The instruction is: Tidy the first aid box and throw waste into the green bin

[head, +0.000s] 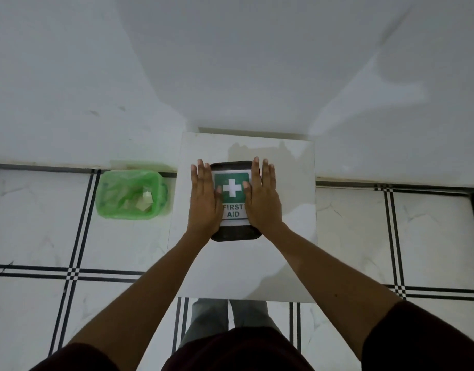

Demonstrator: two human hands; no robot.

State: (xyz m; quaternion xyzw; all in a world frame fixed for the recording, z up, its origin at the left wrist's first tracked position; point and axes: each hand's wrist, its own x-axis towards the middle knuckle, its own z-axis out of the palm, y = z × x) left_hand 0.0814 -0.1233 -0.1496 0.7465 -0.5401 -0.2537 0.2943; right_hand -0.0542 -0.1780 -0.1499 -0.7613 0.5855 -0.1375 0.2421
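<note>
My 2 forearms reach in; left hand (203, 202) and right hand (262, 199) lie flat, fingers spread, pressing the first aid box (232, 199) lid shut.

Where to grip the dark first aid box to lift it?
Probably by the two long side edges of the dark rectangular first aid box, one hand per side from left and right. It lies flat with its lid on; left hand and right hand already rest there.

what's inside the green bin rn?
The green bin, lined with a green bag, holds a few pale crumpled scraps near its right side. Anything beneath them or under the bag folds is hidden.
</note>
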